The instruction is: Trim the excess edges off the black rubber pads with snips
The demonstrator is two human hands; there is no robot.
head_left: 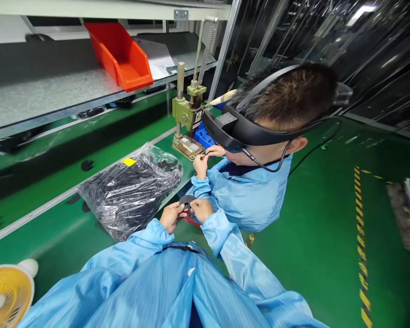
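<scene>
Between my two hands is a small black curved part [187, 199] with a rounded upper edge. My left hand [171, 217] pinches it from the left side. On the other side my right hand [202, 210] has its fingers closed on the part, near its middle. Something red shows just beneath it. A clear plastic bag [133, 191] full of black parts, with a yellow label [129, 161], lies on the green bench to the left of my hands. A few loose black pieces [86, 165] lie around the bag.
Close on my right a co-worker in a blue smock [246, 196] and headset holds something small. A green hand press [189, 114] stands at the bench end beside a blue bin [205, 136]. An orange bin [123, 59] sits on the shelf. A yellow fan [8, 296] is lower left.
</scene>
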